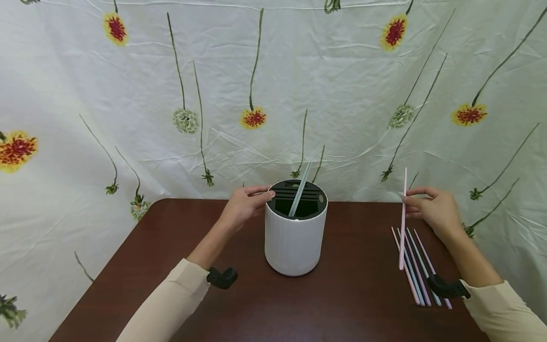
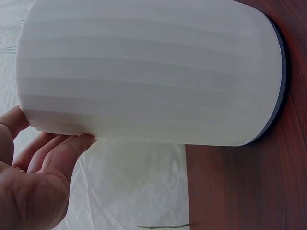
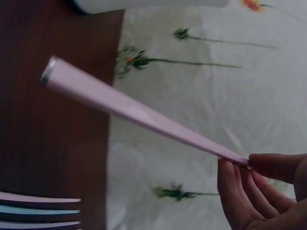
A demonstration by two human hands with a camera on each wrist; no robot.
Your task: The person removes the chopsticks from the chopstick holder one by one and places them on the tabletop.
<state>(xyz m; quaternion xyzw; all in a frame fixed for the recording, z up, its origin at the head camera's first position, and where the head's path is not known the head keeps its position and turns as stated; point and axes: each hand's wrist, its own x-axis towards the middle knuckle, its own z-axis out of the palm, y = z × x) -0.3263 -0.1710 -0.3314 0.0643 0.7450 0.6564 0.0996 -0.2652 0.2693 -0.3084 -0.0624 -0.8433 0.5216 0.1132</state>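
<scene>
A white ribbed utensil holder (image 1: 295, 247) with a black slotted top stands upright on the table. Two pale blue chopsticks (image 1: 300, 190) lean in its front opening. At the holder's left rim, my left hand (image 1: 245, 206) grips with the thumb at the top edge and fingers against the side; the left wrist view shows these fingers (image 2: 62, 155) on the white wall. My right hand (image 1: 438, 211) pinches a pink chopstick (image 3: 139, 112) near its thin end, thick end hanging down. Below it, several pink, blue and purple chopsticks (image 1: 412, 273) lie side by side.
The dark brown wooden table (image 1: 354, 294) ends at the back against a white cloth (image 1: 342, 85) printed with flowers. A black wrist camera (image 1: 446, 286) on the right arm covers part of the lying chopsticks. Another black camera (image 1: 222, 278) sits on the left wrist.
</scene>
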